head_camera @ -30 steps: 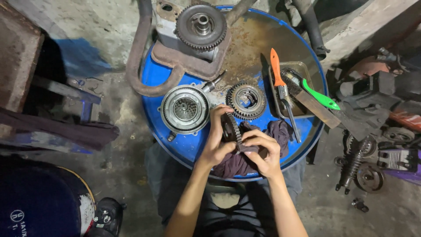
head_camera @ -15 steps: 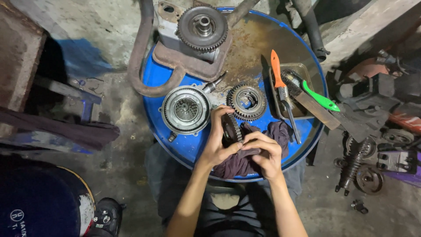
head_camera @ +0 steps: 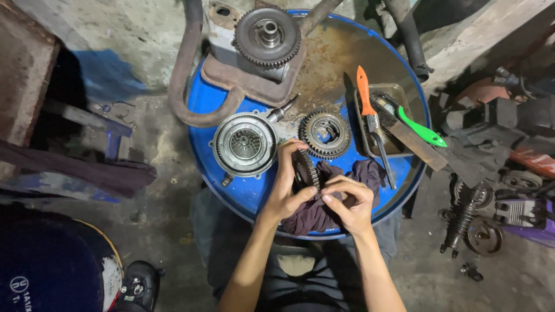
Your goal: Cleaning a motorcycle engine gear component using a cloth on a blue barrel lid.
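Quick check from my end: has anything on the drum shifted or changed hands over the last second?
Almost nothing. The left hand still holds the dark gear on edge, and the right hand still presses the purple rag against it; only the fingers shifted slightly. The clutch hub, the loose gear, the tray with its brushes and the blue drum stayed put.

Blue drum top, grey metal, bright handles

The drum top (head_camera: 231, 190) was bright blue with a rusty brown patch. The cloth (head_camera: 315, 211) was dark purple-maroon; the gears (head_camera: 325, 134) and clutch hub (head_camera: 244, 144) were dull steel grey. One brush (head_camera: 364, 95) had an orange handle, the other brush (head_camera: 421, 130) a vivid green one.
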